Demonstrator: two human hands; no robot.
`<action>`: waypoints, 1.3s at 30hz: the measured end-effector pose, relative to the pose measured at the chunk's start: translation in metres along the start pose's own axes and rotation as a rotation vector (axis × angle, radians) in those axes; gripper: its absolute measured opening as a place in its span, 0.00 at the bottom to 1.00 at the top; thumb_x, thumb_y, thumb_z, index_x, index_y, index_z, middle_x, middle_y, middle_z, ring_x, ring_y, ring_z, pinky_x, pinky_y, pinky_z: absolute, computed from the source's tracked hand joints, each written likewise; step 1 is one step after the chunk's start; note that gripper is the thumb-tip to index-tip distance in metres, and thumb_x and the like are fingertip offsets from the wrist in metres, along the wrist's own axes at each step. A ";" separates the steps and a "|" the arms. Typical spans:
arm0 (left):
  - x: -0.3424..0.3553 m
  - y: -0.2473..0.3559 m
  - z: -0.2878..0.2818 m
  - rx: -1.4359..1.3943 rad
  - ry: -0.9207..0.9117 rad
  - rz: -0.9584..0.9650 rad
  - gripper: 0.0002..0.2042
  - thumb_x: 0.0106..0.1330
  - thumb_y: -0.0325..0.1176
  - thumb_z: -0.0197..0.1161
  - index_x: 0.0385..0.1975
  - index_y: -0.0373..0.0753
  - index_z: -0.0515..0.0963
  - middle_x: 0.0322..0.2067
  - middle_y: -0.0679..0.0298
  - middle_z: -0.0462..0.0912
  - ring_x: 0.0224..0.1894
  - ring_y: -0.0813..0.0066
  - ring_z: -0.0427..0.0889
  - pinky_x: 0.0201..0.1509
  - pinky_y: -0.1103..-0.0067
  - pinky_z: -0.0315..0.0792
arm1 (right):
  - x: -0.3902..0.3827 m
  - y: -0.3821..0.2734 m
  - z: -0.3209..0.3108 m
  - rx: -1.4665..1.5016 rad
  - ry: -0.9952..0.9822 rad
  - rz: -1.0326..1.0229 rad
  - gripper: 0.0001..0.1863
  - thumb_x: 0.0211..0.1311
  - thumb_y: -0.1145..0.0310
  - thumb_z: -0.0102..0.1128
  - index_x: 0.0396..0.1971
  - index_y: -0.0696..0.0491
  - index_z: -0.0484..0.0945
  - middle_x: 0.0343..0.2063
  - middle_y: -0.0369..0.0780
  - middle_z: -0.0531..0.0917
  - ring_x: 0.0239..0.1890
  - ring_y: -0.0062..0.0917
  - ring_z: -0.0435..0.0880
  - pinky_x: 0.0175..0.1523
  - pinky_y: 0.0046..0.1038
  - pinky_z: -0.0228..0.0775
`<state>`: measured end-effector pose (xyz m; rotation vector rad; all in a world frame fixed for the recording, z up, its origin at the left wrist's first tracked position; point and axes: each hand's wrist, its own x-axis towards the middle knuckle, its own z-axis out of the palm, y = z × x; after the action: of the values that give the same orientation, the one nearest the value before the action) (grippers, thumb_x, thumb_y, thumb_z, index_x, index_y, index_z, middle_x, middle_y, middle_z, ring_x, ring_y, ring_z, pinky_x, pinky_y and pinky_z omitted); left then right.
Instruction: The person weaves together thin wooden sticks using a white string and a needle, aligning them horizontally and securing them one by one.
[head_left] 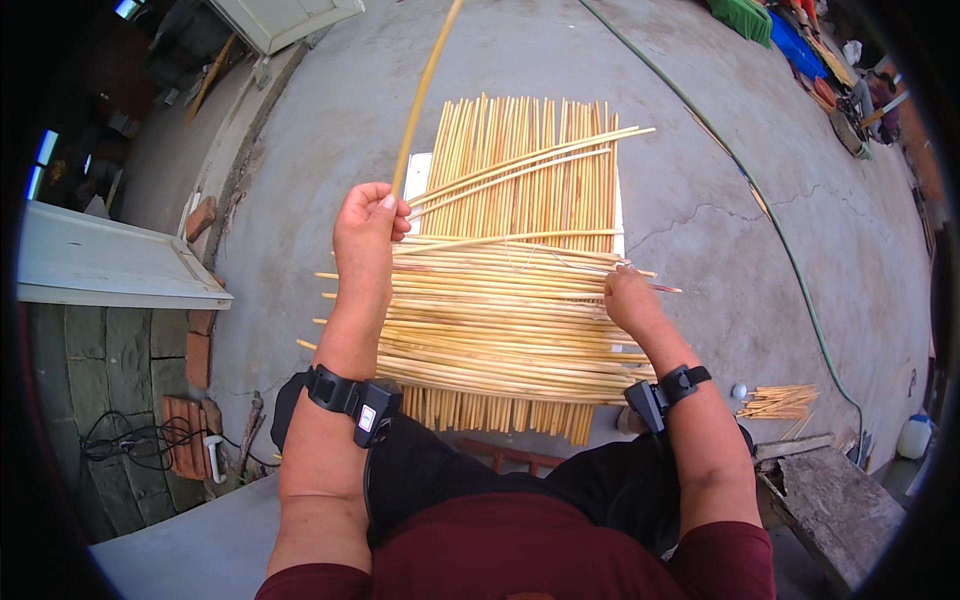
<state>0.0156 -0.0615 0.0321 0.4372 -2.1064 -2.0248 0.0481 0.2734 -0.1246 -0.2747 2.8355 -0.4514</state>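
My left hand is closed round the lower end of a long tan stick, which rises toward the far edge of the view. In front of me lies a layer of peeled sticks set side by side from left to right. My right hand is closed at the right ends of these sticks, fingertips pinched together. A thin white string loops over the sticks and runs to its fingers. Beyond, a few loose sticks lie slanted across a layer of lengthwise sticks.
A green hose curves over the cracked concrete floor at the right. A small pile of short sticks lies near right, beside a rough slab. At left are an open white door, bricks and a black cable.
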 end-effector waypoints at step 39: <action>-0.025 -0.026 0.028 -0.051 -0.445 -0.329 0.04 0.67 0.27 0.56 0.38 0.35 0.73 0.27 0.65 0.79 0.23 0.84 0.74 0.26 0.87 0.67 | -0.016 0.096 -0.100 1.660 0.787 0.566 0.03 0.58 0.79 0.53 0.29 0.56 0.69 0.37 0.49 0.82 0.37 0.34 0.86 0.40 0.31 0.82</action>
<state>0.0319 -0.0279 0.0063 0.3709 -2.3456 -2.5562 0.0220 0.3940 -0.0607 1.1280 1.7900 -2.7149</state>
